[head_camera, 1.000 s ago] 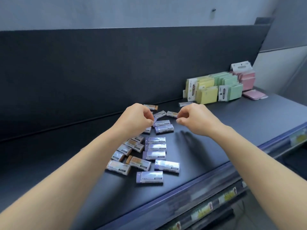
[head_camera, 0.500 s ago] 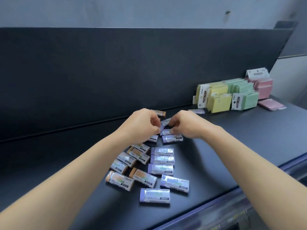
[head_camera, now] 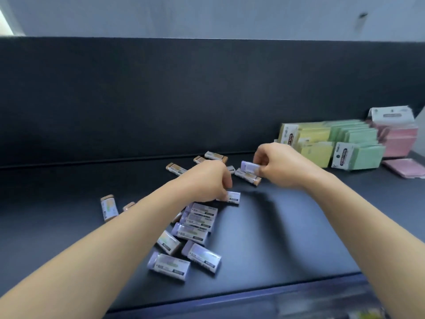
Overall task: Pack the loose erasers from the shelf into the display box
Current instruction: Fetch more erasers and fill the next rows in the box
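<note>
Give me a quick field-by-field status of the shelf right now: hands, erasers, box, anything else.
left hand: down on the shelf, fingers on an eraser that lies flat
right hand: raised, pinching a purple eraser
loose erasers: many, scattered on the dark shelf, purple-ended and tan-ended
display box: not in view
other stock: yellow, green and pink sticky note packs at the back right

You have small sleeved erasers [head_camera: 195, 229] lying flat and scattered on the dark shelf [head_camera: 287, 238], most with purple ends, some with tan ends, pointing every which way. One purple eraser [head_camera: 249, 166] is lifted clear of the shelf, while another [head_camera: 232, 197] lies flat at the top of the near cluster. No display box shows.
</note>
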Demonstrator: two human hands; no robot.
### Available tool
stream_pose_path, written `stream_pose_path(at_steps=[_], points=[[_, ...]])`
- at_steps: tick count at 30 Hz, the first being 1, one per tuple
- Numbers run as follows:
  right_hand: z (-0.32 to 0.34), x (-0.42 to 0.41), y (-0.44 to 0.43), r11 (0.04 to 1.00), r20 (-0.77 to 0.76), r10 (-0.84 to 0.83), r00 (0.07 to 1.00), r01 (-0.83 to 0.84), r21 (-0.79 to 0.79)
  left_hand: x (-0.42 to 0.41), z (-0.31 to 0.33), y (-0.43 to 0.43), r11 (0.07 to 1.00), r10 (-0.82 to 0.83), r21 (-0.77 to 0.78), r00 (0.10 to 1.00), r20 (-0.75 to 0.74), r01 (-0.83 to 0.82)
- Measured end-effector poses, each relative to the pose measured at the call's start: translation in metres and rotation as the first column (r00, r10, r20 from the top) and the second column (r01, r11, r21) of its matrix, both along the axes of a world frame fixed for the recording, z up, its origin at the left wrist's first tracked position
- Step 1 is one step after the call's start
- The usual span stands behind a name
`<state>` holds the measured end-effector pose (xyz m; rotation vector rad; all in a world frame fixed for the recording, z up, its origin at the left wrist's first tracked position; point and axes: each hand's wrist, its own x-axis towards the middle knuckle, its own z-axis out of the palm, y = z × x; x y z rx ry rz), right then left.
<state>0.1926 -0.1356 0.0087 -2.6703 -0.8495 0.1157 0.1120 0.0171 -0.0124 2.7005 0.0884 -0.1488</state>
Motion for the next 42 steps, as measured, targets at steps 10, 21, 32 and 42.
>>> stream_pose_path(at_steps=[10,21,32,42], points=[[0.014,0.0,0.009,0.98,0.057,0.165,0.985,-0.17,0.108,-0.03,-0.002,-0.01,0.948,0.264,-0.227,0.948,0.175,-0.222],[0.022,-0.071,0.119,0.862,0.101,0.443,0.891,-0.455,0.225,-0.136,0.014,0.066,0.67,0.667,-0.589,0.715,0.209,-0.453],[0.024,-0.201,0.256,0.801,0.125,0.543,0.831,-0.556,0.221,-0.263,0.003,0.19,0.577,0.787,-0.629,0.56,0.26,-0.52],[0.021,-0.259,0.337,0.79,0.117,0.557,0.822,-0.568,0.23,-0.321,-0.006,0.27,0.513,0.844,-0.668,0.457,0.28,-0.539]])
